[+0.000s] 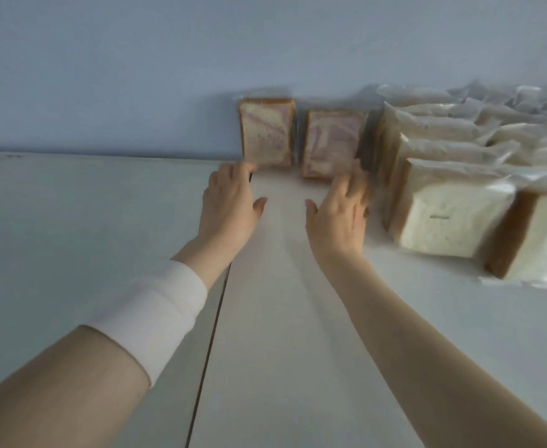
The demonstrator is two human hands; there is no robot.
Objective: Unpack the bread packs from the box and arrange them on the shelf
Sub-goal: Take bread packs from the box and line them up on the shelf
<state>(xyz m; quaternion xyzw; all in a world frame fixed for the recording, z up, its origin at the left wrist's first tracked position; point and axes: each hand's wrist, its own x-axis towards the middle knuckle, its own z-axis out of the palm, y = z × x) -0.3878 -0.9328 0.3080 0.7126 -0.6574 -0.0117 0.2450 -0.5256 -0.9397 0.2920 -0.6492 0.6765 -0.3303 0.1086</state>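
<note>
Standing on the shelf (281, 318), clear bags (267, 130) hold marbled bread (331, 142).

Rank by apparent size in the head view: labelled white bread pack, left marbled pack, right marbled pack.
Largest: labelled white bread pack, but nearer the camera.
Then: left marbled pack and right marbled pack look alike; unranked.

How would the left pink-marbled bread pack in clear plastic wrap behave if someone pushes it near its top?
The left pink-marbled bread pack stands upright, taller than wide, so a push may tip it rather than slide it. Its clear film looks smooth, likely slippery. Being sliced bread, it is probably light and squashes easily.
</note>
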